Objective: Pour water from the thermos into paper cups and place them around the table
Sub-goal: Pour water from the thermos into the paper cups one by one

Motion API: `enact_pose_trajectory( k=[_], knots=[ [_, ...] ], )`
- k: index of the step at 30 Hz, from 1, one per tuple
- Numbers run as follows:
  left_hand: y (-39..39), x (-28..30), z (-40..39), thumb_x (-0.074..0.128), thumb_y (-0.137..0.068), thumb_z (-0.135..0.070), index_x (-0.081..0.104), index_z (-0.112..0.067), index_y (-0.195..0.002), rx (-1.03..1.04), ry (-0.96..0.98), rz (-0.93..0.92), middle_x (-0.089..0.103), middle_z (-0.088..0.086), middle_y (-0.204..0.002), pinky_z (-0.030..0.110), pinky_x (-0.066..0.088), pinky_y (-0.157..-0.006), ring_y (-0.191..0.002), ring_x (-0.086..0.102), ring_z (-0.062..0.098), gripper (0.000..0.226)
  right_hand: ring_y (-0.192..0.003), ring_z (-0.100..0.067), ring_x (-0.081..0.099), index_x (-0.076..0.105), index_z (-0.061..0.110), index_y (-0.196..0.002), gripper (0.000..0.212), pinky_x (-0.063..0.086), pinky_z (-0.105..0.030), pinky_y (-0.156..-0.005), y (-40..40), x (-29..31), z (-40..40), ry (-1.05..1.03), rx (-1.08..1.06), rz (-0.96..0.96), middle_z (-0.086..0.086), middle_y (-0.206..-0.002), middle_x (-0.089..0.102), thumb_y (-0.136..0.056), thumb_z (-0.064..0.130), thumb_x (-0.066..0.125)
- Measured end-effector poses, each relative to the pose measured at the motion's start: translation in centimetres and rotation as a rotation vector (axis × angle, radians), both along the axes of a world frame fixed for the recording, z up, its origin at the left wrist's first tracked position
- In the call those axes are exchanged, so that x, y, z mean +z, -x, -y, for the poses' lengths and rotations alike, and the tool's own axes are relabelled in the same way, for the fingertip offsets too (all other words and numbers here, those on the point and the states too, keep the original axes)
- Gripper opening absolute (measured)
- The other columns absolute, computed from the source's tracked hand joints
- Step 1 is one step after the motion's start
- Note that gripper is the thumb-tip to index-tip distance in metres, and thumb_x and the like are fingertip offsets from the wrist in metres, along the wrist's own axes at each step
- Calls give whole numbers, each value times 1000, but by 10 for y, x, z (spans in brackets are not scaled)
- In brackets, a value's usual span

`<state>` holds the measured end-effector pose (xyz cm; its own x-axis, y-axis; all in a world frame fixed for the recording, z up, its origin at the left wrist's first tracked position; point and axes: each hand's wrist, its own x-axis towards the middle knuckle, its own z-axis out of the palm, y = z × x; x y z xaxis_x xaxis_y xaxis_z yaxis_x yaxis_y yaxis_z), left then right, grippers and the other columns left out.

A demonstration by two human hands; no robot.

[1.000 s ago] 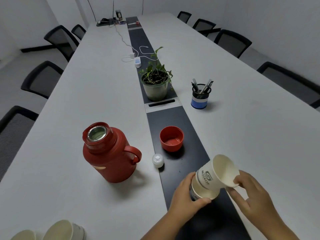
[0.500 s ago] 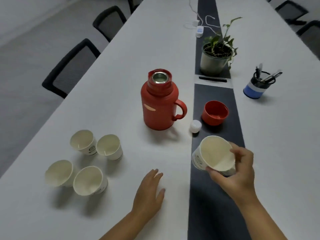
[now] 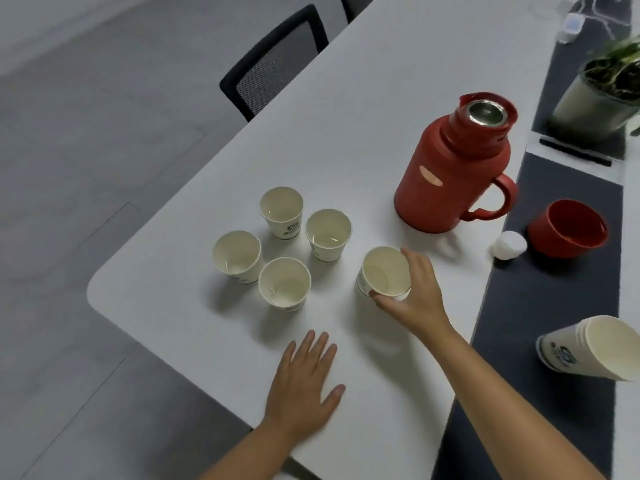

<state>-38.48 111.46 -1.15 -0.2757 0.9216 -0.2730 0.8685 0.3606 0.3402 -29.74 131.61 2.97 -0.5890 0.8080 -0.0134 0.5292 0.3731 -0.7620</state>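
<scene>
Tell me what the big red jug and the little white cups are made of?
The red thermos looks like matte plastic or coated metal outside; its open mouth shows shiny metal, probably steel. The cups, like the one the right hand grips, look like thin paper: dull cream inside, printed logo outside.

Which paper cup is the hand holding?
The cup nearest the red thermos. The right hand grips its rim, and it stands apart from the four cups huddled together.

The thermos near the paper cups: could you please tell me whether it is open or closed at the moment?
Open. The thermos shows a bare metal mouth, while its red lid and white stopper lie beside it.
</scene>
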Motion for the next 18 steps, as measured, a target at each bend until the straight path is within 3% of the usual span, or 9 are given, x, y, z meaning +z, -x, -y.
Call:
enact_pose_trajectory(
  k=[2,6,12,14,16,18],
  knots=[
    [0,0,1,10,-93,-47,65,-16,-112,6,-5,-13,62,3,-122,31,9,-108,-114,58,25,66,-117,-20,39,37,3,-130,79,24,-8,-77,7,-2,-3,-21,-12,1,-12,-127,43,-63,14,78],
    [0,-2,3,29,-87,-49,66,-16,-111,-8,-18,-37,63,2,-122,31,9,-108,-113,59,24,55,-117,-22,40,36,2,-131,79,25,-10,-78,13,-6,-4,-28,-10,20,-14,-128,42,-64,14,77],
    [-1,-2,0,34,-81,-50,69,-18,-105,-2,-127,-140,66,-1,-117,30,11,-106,-117,53,23,53,-126,-23,36,24,7,-138,88,32,-22,-90,14,-10,-4,33,-9,55,-11,-138,35,-68,18,76],
    [-1,3,-4,43,-74,-45,70,-16,-102,0,-208,-140,68,-1,-112,27,25,-103,-106,63,22,49,-129,-21,32,14,11,-141,97,29,-20,-89,9,-9,-2,52,15,77,-9,-142,30,-68,20,76],
    [0,10,-11,59,-68,-36,69,-11,-103,1,-320,-87,69,0,-109,26,49,-85,-100,66,25,44,-127,-20,35,7,14,-142,103,31,-21,-89,0,-7,2,49,11,90,-8,-142,29,-67,19,77],
    [4,24,-23,65,-63,-25,68,-8,-104,26,-412,-24,70,3,-108,30,56,-71,-99,66,28,45,-123,-20,40,5,14,-142,104,34,-24,-88,-14,-4,6,64,-47,70,-8,-141,30,-67,18,77]
  ],
)
